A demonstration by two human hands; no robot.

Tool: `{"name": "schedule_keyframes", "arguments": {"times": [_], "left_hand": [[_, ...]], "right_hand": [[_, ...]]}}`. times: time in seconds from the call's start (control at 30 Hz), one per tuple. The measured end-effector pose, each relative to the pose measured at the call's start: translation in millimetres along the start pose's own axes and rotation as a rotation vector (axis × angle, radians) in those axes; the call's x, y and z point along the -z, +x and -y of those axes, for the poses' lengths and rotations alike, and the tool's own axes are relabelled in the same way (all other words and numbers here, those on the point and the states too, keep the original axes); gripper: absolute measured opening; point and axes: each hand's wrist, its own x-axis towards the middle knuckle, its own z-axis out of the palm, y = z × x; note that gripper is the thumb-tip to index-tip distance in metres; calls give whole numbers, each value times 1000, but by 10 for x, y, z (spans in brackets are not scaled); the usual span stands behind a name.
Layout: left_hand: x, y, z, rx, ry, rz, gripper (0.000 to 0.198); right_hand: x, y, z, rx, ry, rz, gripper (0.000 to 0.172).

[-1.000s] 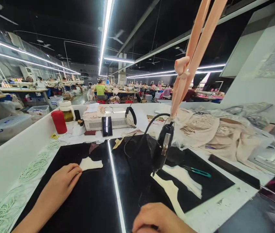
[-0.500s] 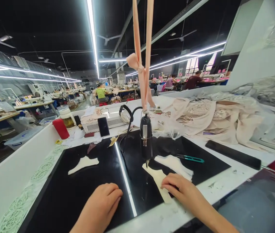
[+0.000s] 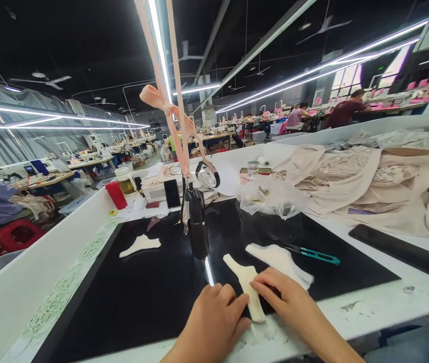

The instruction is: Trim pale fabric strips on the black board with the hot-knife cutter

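My left hand point(image 3: 214, 317) lies flat on the black mat point(image 3: 135, 297), fingers together, its tips touching a cream fabric piece point(image 3: 248, 285). My right hand point(image 3: 288, 300) presses the same piece from the right, fingers stretched flat on it. A black hand tool point(image 3: 196, 224) hangs on peach straps point(image 3: 174, 121) just beyond the hands. A stack of cream pieces point(image 3: 280, 259) lies behind my right hand.
Teal scissors point(image 3: 313, 254) rest on the mat at right. Another cream piece point(image 3: 141, 245) lies at left. A red cup point(image 3: 116, 194), a jar, a phone point(image 3: 171, 192) and a white box stand at the back. Beige lace fabric point(image 3: 369, 181) is heaped at right. Other people work beyond.
My left hand has slid right to the cream piece, joining my right hand on it. The view has turned, so the hanging tool now sits further left.
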Motion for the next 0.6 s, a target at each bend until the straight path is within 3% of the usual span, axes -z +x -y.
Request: {"name": "schedule_keyframes", "arguments": {"times": [0.17, 0.3, 0.5, 0.6], "left_hand": [[-95, -56, 20, -3, -53, -95, 40], [-106, -55, 37, 3, -75, -104, 37], [-62, -24, 0, 20, -56, -73, 32], [-115, -9, 9, 13, -62, -118, 26]], "right_hand": [[126, 202, -3, -72, 76, -24, 34], [184, 437, 35, -136, 193, -41, 39], [282, 767, 109, -104, 378, -170, 41], [376, 834, 195, -71, 416, -269, 46]]}}
